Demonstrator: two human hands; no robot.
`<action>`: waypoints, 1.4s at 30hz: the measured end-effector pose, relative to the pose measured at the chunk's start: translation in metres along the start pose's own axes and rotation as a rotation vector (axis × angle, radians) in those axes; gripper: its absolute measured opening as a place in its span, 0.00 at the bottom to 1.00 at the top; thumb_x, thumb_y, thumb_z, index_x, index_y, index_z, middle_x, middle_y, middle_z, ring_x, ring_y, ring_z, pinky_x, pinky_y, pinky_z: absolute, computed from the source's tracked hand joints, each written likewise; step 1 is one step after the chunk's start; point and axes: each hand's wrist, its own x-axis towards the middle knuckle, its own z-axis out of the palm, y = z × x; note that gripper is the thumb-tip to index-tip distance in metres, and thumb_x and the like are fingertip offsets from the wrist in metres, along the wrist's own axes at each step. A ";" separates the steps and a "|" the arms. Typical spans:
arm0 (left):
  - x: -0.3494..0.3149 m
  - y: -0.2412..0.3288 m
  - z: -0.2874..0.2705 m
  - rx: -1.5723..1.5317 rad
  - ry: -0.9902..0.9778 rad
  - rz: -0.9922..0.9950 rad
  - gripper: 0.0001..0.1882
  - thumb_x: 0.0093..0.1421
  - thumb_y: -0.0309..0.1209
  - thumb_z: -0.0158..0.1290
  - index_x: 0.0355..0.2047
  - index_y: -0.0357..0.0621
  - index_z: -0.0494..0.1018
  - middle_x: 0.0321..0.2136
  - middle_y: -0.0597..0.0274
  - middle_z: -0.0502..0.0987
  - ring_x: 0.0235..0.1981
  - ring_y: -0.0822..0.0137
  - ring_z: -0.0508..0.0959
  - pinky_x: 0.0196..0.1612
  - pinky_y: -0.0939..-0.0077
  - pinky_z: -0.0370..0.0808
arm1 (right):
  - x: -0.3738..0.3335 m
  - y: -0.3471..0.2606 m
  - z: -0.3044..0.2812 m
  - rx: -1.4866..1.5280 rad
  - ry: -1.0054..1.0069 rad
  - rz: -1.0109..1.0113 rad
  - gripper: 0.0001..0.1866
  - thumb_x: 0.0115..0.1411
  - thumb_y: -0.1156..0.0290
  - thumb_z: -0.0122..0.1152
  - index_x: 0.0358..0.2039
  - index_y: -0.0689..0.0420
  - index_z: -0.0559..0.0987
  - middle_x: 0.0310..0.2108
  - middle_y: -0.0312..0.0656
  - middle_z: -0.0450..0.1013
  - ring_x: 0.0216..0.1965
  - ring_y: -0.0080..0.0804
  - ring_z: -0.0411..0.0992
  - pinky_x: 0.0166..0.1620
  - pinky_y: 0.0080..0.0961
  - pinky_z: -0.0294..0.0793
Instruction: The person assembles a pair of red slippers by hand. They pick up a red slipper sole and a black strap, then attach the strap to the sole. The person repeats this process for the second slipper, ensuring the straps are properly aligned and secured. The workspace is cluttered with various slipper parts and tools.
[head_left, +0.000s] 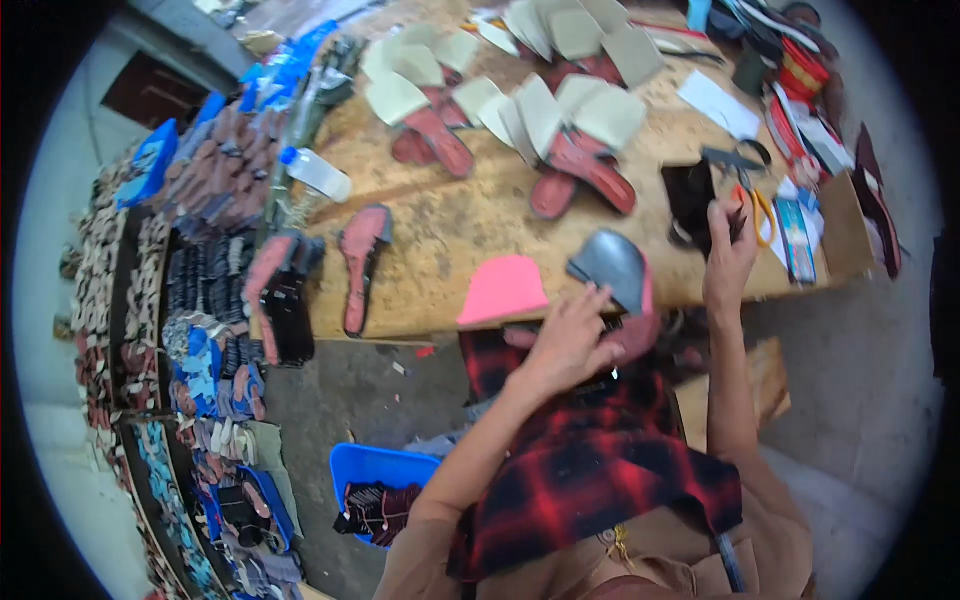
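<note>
At the table's front edge my left hand (568, 345) lies over a slipper with a smooth dark grey toe (615, 262) and pinkish edges. Its fingers are bent onto the slipper, whose middle they partly hide. To the right my right hand (733, 240) is raised over the table, fingers closed beside a black piece of material (688, 198) and scissors (765, 217) with orange-yellow handles. Whatever those fingers pinch is too blurred to name. A bright pink rounded piece (503, 288) lies left of the slipper.
Pinkish-red soles (590, 170) with pale curved pieces (540, 115) lie farther back. Two dark-edged soles (364, 265) stand at the left edge near a blue-capped bottle (318, 174). A cardboard box (848, 225) sits right. Below are a blue bin (375, 463) and crowded shelves (130, 330).
</note>
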 end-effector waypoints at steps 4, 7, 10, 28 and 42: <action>-0.010 0.018 -0.007 -0.626 0.300 -0.338 0.27 0.61 0.37 0.58 0.56 0.33 0.67 0.42 0.54 0.79 0.42 0.66 0.78 0.47 0.71 0.75 | -0.049 -0.050 -0.016 -0.292 -0.295 -0.512 0.06 0.55 0.81 0.59 0.34 0.60 0.73 0.44 0.50 0.76 0.46 0.43 0.76 0.49 0.32 0.73; -0.022 0.050 -0.027 -1.372 0.449 -0.370 0.14 0.62 0.30 0.57 0.45 0.35 0.74 0.35 0.65 0.78 0.35 0.78 0.75 0.40 0.80 0.75 | -0.102 -0.065 -0.012 -0.514 -0.626 -0.694 0.08 0.47 0.74 0.67 0.27 0.53 0.75 0.45 0.41 0.78 0.49 0.44 0.76 0.49 0.38 0.78; -0.028 0.046 -0.020 -1.225 0.508 -0.448 0.13 0.62 0.30 0.58 0.43 0.35 0.75 0.35 0.66 0.79 0.35 0.78 0.75 0.41 0.79 0.75 | -0.108 -0.059 -0.015 -0.423 -0.614 -0.596 0.09 0.54 0.71 0.66 0.35 0.57 0.78 0.49 0.43 0.76 0.51 0.42 0.75 0.51 0.34 0.76; -0.054 0.059 -0.044 -1.331 0.257 -0.596 0.14 0.57 0.25 0.60 0.43 0.29 0.76 0.39 0.56 0.80 0.37 0.69 0.80 0.44 0.72 0.77 | -0.099 -0.049 -0.001 0.615 -0.643 1.002 0.08 0.65 0.61 0.56 0.35 0.51 0.76 0.21 0.26 0.68 0.15 0.13 0.61 0.13 0.13 0.53; -0.049 0.042 -0.038 -1.402 0.205 -0.670 0.13 0.57 0.26 0.58 0.41 0.31 0.76 0.38 0.56 0.80 0.36 0.70 0.80 0.41 0.75 0.76 | -0.099 -0.041 -0.004 0.629 -0.678 1.057 0.12 0.66 0.58 0.54 0.34 0.54 0.75 0.20 0.27 0.68 0.13 0.13 0.63 0.12 0.13 0.61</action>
